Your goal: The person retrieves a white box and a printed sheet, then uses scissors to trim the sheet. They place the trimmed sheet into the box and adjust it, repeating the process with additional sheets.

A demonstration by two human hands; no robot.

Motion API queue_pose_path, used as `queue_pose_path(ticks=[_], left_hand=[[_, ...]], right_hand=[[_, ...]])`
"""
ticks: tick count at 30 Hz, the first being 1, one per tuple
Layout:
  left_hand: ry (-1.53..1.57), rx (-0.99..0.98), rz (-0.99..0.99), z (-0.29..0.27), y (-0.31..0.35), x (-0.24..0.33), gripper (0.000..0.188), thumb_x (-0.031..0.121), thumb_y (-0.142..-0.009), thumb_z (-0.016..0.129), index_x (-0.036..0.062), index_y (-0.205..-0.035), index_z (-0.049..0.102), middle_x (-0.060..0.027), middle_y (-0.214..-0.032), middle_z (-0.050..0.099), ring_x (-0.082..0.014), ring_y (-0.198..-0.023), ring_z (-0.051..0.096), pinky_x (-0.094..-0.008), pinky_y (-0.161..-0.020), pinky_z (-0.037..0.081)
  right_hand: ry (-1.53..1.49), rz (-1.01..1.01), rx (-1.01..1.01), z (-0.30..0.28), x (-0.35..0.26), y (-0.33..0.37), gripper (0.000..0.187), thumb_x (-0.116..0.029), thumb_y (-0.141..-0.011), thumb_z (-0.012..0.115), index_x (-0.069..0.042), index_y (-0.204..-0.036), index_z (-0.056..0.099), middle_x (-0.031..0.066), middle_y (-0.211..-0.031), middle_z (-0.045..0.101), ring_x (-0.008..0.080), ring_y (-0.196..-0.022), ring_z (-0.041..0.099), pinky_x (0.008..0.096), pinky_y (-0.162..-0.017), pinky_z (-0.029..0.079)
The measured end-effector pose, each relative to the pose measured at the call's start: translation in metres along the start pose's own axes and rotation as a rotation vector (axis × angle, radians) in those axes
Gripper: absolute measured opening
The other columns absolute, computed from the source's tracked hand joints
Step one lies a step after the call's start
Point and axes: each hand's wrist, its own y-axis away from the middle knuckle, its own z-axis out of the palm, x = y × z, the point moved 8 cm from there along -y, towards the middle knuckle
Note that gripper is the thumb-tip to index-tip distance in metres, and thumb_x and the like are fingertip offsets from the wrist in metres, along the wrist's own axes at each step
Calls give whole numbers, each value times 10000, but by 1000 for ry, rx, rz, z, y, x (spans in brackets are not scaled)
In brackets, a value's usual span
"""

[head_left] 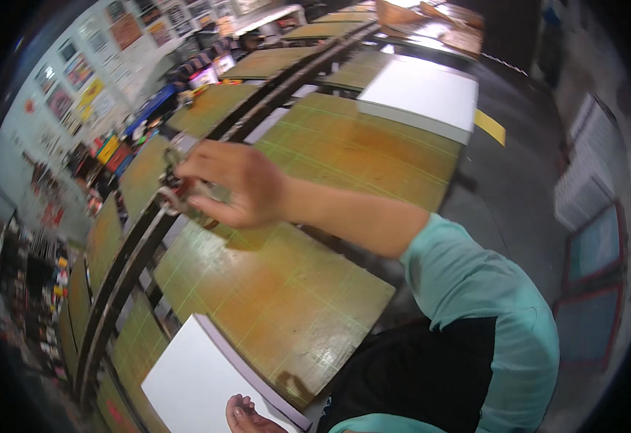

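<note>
My right hand (236,184) reaches across to the left above the dark double rail. Its thumb and fingers are closed on a small metal piece with a dull red part (173,185), which is blurred and partly hidden by the fingers. Below the hand lies a green-and-orange board (272,289) marked with thin green grid lines. At the lower edge, my left hand (247,416) has its fingers curled together over a stack of white sheets (193,375), with nothing visible in them. Whether it touches the stack I cannot tell.
Another grid-lined board (373,155) lies farther off, with a second white stack (420,94) on it. The dark rail (124,260) runs between rows of boards. Framed screens (593,252) lean at the right wall. Crowded shelves (106,155) line the left.
</note>
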Motion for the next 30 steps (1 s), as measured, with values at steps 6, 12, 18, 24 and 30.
queue_pose_path(ticks=[6,12,18,24,30], left_hand=[[-59,-183,115,86,27,19,374,202,-877,563,-105,-1091,555,-183,-1027,600,-246,-953,548,-344,-838,412],[82,-284,191,206,119,-20,245,83,-878,523,-85,-1049,576,-142,-984,611,-204,-859,588,-303,-820,442],[127,-919,-13,405,262,-64,275,6,-838,614,-45,-1106,574,-117,-1040,616,-167,-926,598,-273,-840,476],[213,-1314,-425,529,369,-98,392,216,-866,606,-16,-1173,529,-117,-1061,603,-178,-952,588,-293,-814,459],[299,-1162,-950,611,403,-161,643,511,-867,528,-6,-1241,448,-153,-1192,531,-257,-1089,535,-382,-824,455]], right_hand=[[284,669,212,-230,16,210,322,-57,-760,671,-13,-1064,572,88,-912,599,148,-802,586,278,-712,480],[519,1244,264,-420,-41,409,310,-82,-771,660,-36,-1068,583,82,-882,628,154,-757,618,289,-650,491],[637,1288,298,-546,-86,449,311,-72,-793,647,-18,-1092,577,69,-897,633,133,-772,603,267,-682,479],[629,1385,482,-617,-86,494,311,-84,-805,653,-5,-1096,578,87,-932,645,145,-800,610,270,-702,480],[553,1327,373,-670,24,471,342,-89,-804,653,7,-1119,561,87,-942,631,144,-815,594,263,-705,473]])
